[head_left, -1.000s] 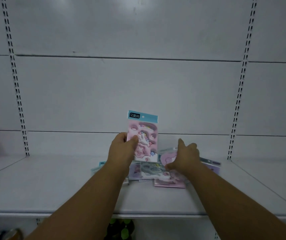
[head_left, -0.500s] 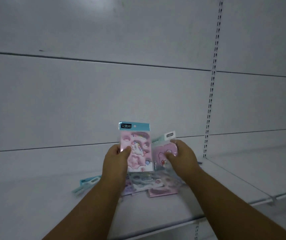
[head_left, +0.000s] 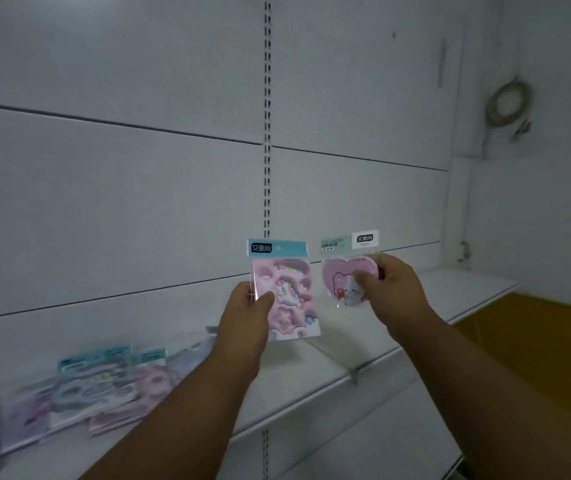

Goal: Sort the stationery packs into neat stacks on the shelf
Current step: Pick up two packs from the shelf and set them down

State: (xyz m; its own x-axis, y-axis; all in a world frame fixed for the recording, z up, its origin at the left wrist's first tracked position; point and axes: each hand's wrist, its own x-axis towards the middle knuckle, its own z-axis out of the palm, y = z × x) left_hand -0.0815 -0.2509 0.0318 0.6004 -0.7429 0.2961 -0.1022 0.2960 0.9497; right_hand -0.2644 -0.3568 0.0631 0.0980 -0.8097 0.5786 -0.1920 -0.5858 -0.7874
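My left hand (head_left: 247,311) grips a pink unicorn pack (head_left: 289,292) with a blue header, held upright above the white shelf (head_left: 311,372). My right hand (head_left: 393,285) holds a pink heart-shaped pack (head_left: 341,277) with a bear picture and a green-white header, upright and just right of the first. Both packs hang in the air, side by side, apart from each other. A loose pile of several other stationery packs (head_left: 97,386) lies on the shelf at the lower left, blurred.
The white back panel has a slotted upright (head_left: 267,133) behind the packs. The shelf runs on to the right as a second section (head_left: 457,289). A coiled cable (head_left: 509,103) hangs on the right wall. Yellow-brown floor (head_left: 536,341) shows at the right.
The view has swung to the right, leaving the pile at the lower left. My right hand lifted the heart pack off the pile; both packs now sit further right, slightly apart.
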